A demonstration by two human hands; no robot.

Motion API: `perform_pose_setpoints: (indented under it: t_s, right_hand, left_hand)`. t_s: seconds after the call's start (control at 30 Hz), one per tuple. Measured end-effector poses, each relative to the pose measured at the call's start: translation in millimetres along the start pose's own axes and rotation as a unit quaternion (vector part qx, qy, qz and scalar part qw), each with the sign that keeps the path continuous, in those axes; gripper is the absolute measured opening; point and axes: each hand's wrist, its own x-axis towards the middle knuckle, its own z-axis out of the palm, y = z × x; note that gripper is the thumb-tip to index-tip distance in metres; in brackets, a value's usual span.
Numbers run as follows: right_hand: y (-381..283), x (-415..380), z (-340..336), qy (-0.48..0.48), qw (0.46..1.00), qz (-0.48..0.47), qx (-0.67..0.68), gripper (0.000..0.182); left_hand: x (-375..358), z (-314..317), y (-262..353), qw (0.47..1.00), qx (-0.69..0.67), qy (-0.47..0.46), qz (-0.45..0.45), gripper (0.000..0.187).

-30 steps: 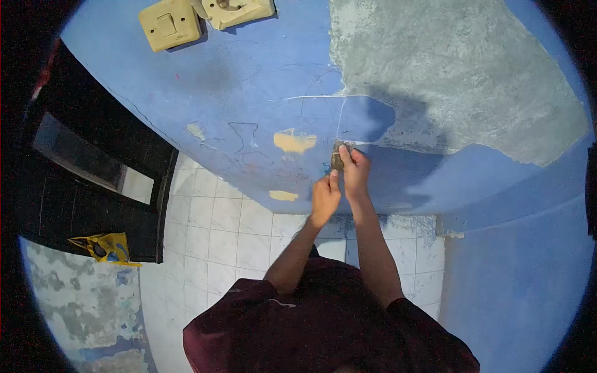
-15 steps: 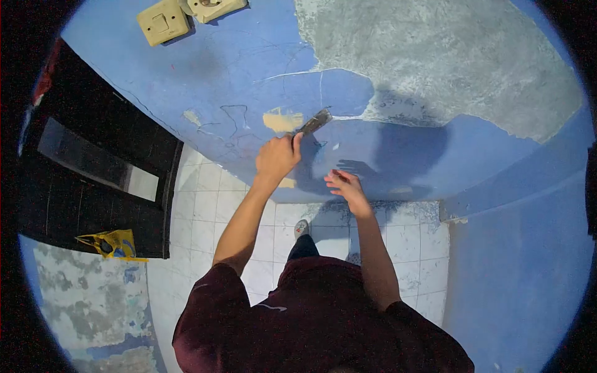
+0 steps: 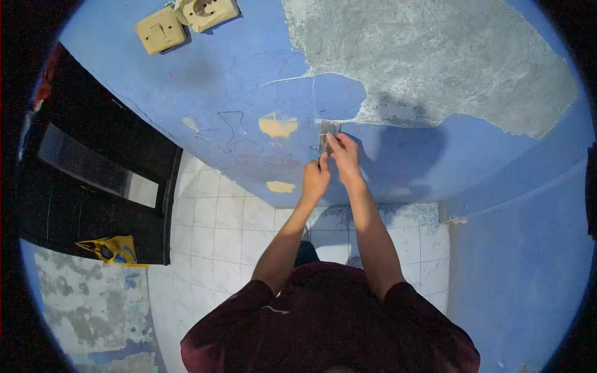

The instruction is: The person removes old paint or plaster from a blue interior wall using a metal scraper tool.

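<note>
My left hand (image 3: 316,178) is closed around the handle end of a flat metal scraper (image 3: 329,129). The blade points up, away from me, at the lower edge of a blue paint patch on the wall (image 3: 339,96). My right hand (image 3: 345,154) lies against the right side of the scraper, its fingers pressed on the blade. The handle is mostly hidden by my left hand. Above and to the right, bare grey plaster (image 3: 429,56) shows where the paint is gone. A cream patch (image 3: 278,126) is left of the blade.
A yellowed switch (image 3: 161,31) and a socket (image 3: 207,11) are at the upper left. A dark door (image 3: 93,205) stands at the left, with a yellow bag (image 3: 119,250) near its lower edge. White floor tiles (image 3: 230,239) lie below the wall.
My left hand has moved down and right with the scraper, which now points more upright. My right hand has moved up to the blade, and its fingers have closed on it.
</note>
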Motion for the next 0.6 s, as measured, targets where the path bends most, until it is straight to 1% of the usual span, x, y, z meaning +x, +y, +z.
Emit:
perform_pose_setpoints:
  t_s: [0.03,0.07,0.1,0.17,0.3,0.37,0.4,0.43,0.5,0.53,0.57,0.6]
  right_hand:
    - [-1,8,-1,0.002,1.0,-0.008,-0.024,0.024]
    - [2,15,4,0.018,0.999,-0.029,0.004,0.02]
    - [5,19,5,0.017,0.999,-0.029,0.003,0.02]
    - [-15,8,14,0.049,0.994,0.022,0.093,0.017]
    - [-11,12,17,0.069,0.992,-0.003,0.11,0.017]
    - [-13,10,19,0.067,0.992,-0.006,0.111,0.016]
    - [-9,13,21,0.078,0.989,-0.02,0.122,0.014]
    - [2,19,15,0.078,0.99,-0.02,0.12,0.014]
    - [22,37,9,0.094,0.987,-0.132,0.01,0.016]
    - [9,33,4,0.083,0.988,-0.13,-0.027,0.016]
    - [7,34,3,0.08,0.988,-0.131,-0.025,0.016]
    - [8,34,2,0.072,0.99,-0.117,-0.04,0.014]
  left_hand:
    - [-2,8,-1,0.999,-0.034,0.011,0.007,0.054]
    - [-2,14,-2,0.997,-0.067,0.022,0.013,0.055]
    - [-1,21,-3,0.997,-0.068,0.024,0.012,0.055]
    - [0,31,-10,0.991,-0.132,0.002,-0.007,0.054]
    - [-2,22,5,0.986,-0.161,-0.013,-0.035,0.055]
    - [-3,11,11,0.983,-0.156,-0.048,-0.083,0.055]
    - [-5,11,12,0.982,-0.175,-0.043,-0.057,0.055]
    - [-5,19,12,0.982,-0.177,-0.044,-0.058,0.055]
    - [-2,39,5,0.966,-0.255,-0.013,-0.035,0.053]
    - [-2,47,3,0.968,-0.243,-0.009,-0.07,0.047]
    - [0,44,3,0.968,-0.241,-0.006,-0.068,0.047]
    - [-1,43,3,0.966,-0.246,-0.027,-0.081,0.046]
